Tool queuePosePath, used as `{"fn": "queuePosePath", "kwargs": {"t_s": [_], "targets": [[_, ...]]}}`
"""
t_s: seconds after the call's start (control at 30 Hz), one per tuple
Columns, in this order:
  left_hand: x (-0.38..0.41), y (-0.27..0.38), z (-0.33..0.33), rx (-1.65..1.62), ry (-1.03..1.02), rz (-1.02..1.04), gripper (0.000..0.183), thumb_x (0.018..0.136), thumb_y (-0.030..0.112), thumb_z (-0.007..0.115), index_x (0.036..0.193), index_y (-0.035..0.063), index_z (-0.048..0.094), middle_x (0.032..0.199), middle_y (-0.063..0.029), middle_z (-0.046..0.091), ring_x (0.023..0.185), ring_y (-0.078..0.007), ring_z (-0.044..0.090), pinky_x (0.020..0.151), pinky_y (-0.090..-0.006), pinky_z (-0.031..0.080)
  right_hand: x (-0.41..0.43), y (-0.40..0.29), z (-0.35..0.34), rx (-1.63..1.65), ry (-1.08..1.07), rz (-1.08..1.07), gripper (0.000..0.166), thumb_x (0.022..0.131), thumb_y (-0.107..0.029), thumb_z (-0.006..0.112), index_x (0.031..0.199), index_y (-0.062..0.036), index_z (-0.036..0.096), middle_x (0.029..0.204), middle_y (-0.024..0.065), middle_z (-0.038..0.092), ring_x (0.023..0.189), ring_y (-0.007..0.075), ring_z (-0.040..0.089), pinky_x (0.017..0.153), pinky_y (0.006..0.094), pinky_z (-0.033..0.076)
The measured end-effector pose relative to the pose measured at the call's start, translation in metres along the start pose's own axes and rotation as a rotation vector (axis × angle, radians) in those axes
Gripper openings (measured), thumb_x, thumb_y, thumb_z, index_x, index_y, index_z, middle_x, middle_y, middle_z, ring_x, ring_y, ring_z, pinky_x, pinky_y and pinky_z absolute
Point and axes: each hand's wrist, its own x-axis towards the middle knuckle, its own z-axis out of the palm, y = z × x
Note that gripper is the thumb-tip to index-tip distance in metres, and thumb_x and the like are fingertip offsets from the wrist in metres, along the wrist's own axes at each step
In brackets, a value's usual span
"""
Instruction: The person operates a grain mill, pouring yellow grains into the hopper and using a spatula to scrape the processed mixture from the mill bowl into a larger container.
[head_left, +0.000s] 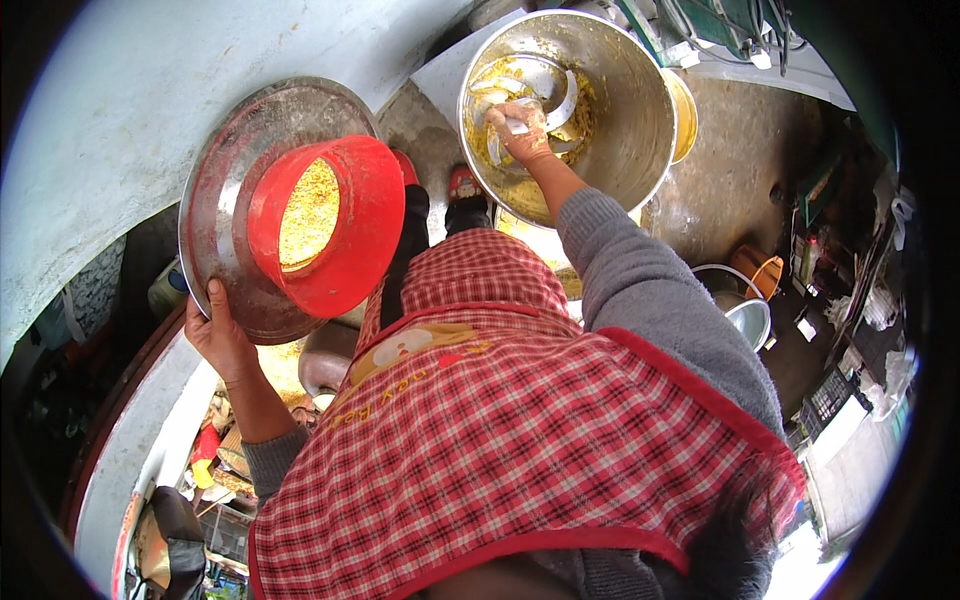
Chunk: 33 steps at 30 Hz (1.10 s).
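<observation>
My left hand (222, 334) grips the lower left edge of a round, worn metal lid (225, 187), thumb on top and fingers behind it. A red plastic funnel-like collar (352, 247) stands on the lid. Yellow grains (309, 214) show through its opening; whether they lie in it or beneath it, I cannot tell. My right hand (529, 135) reaches down into a large, deep stainless-steel drum (622, 112). Its fingers curl around a pale piece in the middle of the curved blades (566, 101). Yellow mash (581, 142) clings to the drum's bottom, the blades and my hand.
A pale wall (225, 52) curves along the left. Cables (720, 30) hang at the upper right, above the concrete floor (720, 172). A yellow container (684, 116) stands behind the drum. A metal bucket (746, 319) and an orange container (757, 271) sit at right.
</observation>
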Motion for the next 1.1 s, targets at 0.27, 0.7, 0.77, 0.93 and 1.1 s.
{"fn": "queuePosePath", "kwargs": {"t_s": [0.27, 0.7, 0.77, 0.93, 1.1], "targets": [[0.001, 0.002, 0.002, -0.002, -0.017, -0.001, 0.024, 0.077, 0.013, 0.058, 0.095, -0.0027, 0.055, 0.089, -0.0057, 0.057, 0.079, -0.0104, 0.052, 0.074, -0.0229, 0.04, 0.002, -0.003, 0.0, -0.112, -0.006, 0.074, 0.018, 0.071, -0.027, 0.058, 0.071, -0.01, 0.064, 0.069, 0.0066, 0.061, 0.068, 0.0185, 0.057, 0.067, 0.0288, 0.043], [-0.001, -0.003, -0.006, 0.008, -0.01, 0.004, 0.024, 0.077, 0.012, 0.057, 0.096, -0.0028, 0.055, 0.089, -0.006, 0.058, 0.079, -0.0102, 0.052, 0.073, -0.0231, 0.04, 0.06, -0.029, -0.057, -0.075, -0.233, 0.07, 0.026, 0.073, -0.03, 0.058, 0.073, -0.0039, 0.061, 0.072, 0.005, 0.059, 0.069, 0.0135, 0.053, 0.067, 0.0279, 0.044], [-0.001, -0.004, -0.004, 0.011, -0.017, -0.004, 0.023, 0.078, 0.011, 0.057, 0.096, -0.0025, 0.055, 0.088, -0.0059, 0.058, 0.078, -0.0106, 0.052, 0.072, -0.023, 0.041, 0.071, -0.004, -0.055, -0.232, -0.383, -0.051, 0.032, 0.073, -0.037, 0.054, 0.08, -0.0065, 0.062, 0.081, 0.0078, 0.06, 0.076, 0.0194, 0.054, 0.073, 0.031, 0.042], [-0.001, -0.001, -0.004, 0.075, -0.01, -0.016, 0.022, 0.078, 0.011, 0.056, 0.096, -0.0021, 0.054, 0.087, -0.0061, 0.058, 0.076, -0.0115, 0.053, 0.07, -0.0229, 0.042, 0.108, 0.028, -0.081, -0.306, -0.747, 0.149, 0.035, 0.075, -0.043, 0.049, 0.091, -0.0147, 0.062, 0.103, 0.0119, 0.054, 0.096, 0.027, 0.048, 0.089, 0.0372, 0.033], [-0.004, -0.008, -0.005, 0.012, 0.002, 0.0, 0.023, 0.078, 0.011, 0.056, 0.096, -0.0026, 0.054, 0.088, -0.0065, 0.058, 0.076, -0.0118, 0.053, 0.071, -0.023, 0.042, 0.115, 0.006, -0.12, -0.73, -0.732, 0.237, 0.033, 0.074, -0.036, 0.054, 0.084, -0.005, 0.061, 0.085, 0.0067, 0.061, 0.08, 0.0204, 0.054, 0.074, 0.0315, 0.042]]}}
